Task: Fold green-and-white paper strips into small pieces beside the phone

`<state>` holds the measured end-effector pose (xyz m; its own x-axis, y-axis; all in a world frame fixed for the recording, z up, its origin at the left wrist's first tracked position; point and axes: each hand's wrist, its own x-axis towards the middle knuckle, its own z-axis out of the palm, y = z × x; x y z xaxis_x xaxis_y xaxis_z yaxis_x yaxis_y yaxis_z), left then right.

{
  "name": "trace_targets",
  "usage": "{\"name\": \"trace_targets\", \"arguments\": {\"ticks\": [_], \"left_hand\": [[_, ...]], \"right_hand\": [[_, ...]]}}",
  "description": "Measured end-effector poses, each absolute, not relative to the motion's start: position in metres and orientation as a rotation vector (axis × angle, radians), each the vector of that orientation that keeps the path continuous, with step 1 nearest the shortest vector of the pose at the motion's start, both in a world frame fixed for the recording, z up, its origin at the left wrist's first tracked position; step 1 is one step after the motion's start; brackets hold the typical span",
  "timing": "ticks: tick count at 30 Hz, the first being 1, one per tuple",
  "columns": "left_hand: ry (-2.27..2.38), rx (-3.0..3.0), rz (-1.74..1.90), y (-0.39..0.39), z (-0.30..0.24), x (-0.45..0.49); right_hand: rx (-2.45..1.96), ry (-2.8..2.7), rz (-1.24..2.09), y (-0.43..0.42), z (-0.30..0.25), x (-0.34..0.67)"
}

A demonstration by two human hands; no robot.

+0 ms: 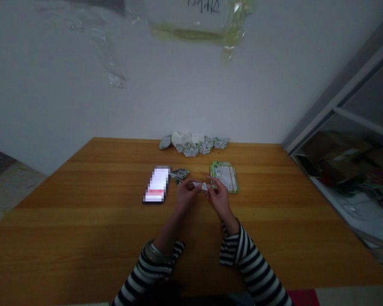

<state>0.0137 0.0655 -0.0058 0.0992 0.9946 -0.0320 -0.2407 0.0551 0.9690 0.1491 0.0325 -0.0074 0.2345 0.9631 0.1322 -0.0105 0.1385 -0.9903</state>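
Two hands meet over the table (115, 238), with one small piece of paper (204, 186) between them. The left hand (186, 196) pinches its left end between thumb and fingertips, and the right hand (220, 199) has the other end in a like grip, so both are closed on the paper; whether it touches the wood below, I cannot tell. Judging by its narrow, pale, ridged look, the step in hand is folding it or pressing a crease. The next move seems to call for a light, even pinch with the ends kept in line, since thin paper could tear or spring out of its folds under an uneven pull. Just beyond the left hand lies a flap (180, 173) of dark and green print, close beside the phone (157, 185), which lies flat with its screen lit and pixelated. The stack (225, 177) of green-edged printed sheets sits just beside the right hand, its edges not quite squared. Farther back, near the wall (191, 93), runs a row (190, 149) of folded or crumpled printed pieces, with white ones among them. As for containers, those pieces may be hollow, but whether they hold anything is too small to tell; on the right, a framed rack (333, 108) has things in it too dim to name.
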Motion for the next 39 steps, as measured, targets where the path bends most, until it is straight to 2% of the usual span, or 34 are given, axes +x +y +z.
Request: {"name": "trace_targets", "arguments": {"ticks": [3,11,18,21,26,30,39], "left_hand": [[0.964,1.182,1.169,0.068,-0.004,0.009],[1.057,1.465,1.255,0.075,-0.005,0.007],[1.432,1.775,1.591,0.087,-0.003,-0.014],[1.433,1.726,1.712,0.091,-0.005,-0.018],[1.504,1.368,1.941,0.093,0.004,-0.027],[1.512,1.118,2.044,0.098,0.009,-0.042],[1.431,1.099,1.928,0.103,-0.001,-0.037]], "right_hand": [[-1.147,-1.179,0.999,0.033,-0.007,0.153],[-1.076,-1.162,0.878,0.043,-0.026,0.148],[-1.334,-1.341,0.152,0.045,-0.026,0.178],[-1.445,-1.548,0.005,0.049,-0.032,0.198],[-1.595,-1.937,0.175,0.053,-0.041,0.215],[-1.548,-2.023,0.269,0.053,-0.038,0.219],[-1.428,-1.868,0.395,0.054,-0.045,0.230]]}}
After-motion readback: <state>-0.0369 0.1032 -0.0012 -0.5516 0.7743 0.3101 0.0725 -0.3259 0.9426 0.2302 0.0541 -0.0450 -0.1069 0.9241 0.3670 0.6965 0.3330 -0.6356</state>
